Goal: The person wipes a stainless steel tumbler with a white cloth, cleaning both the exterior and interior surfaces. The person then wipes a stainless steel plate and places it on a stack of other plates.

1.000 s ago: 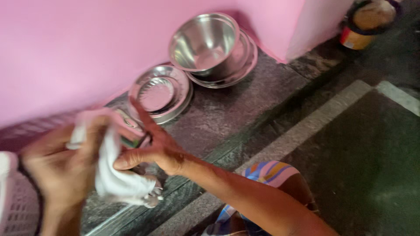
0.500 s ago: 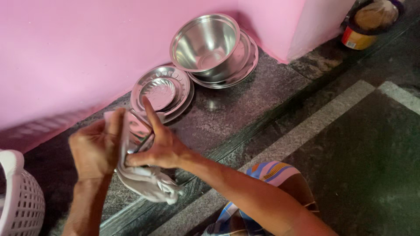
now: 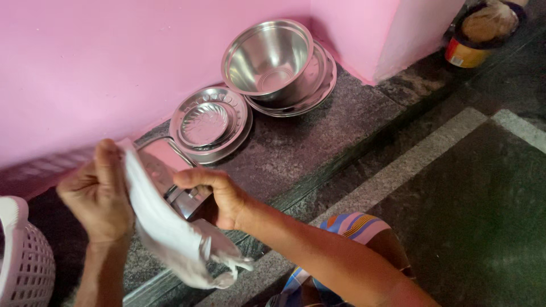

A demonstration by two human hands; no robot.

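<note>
My left hand [image 3: 98,193] pinches the top edge of a white cloth [image 3: 170,233], which hangs down between both hands and ends in a knotted, crumpled tail. My right hand [image 3: 219,196] grips a shiny steel item [image 3: 185,200] just behind the cloth, thumb stretched toward the cloth; what exactly the steel item is stays partly hidden. Both hands are over a dark stone ledge [image 3: 296,148] at the foot of a pink wall.
A steel bowl [image 3: 267,59] leans on stacked steel plates [image 3: 315,85] against the pink wall [image 3: 85,62]. A patterned steel plate [image 3: 210,122] leans beside them. A white plastic basket [image 3: 23,261] sits at lower left. A tin with a lump on top [image 3: 478,37] stands at upper right.
My hands have drawn apart, and the cloth has stretched out longer between them. The left hand shifted left, and the view moved slightly closer.
</note>
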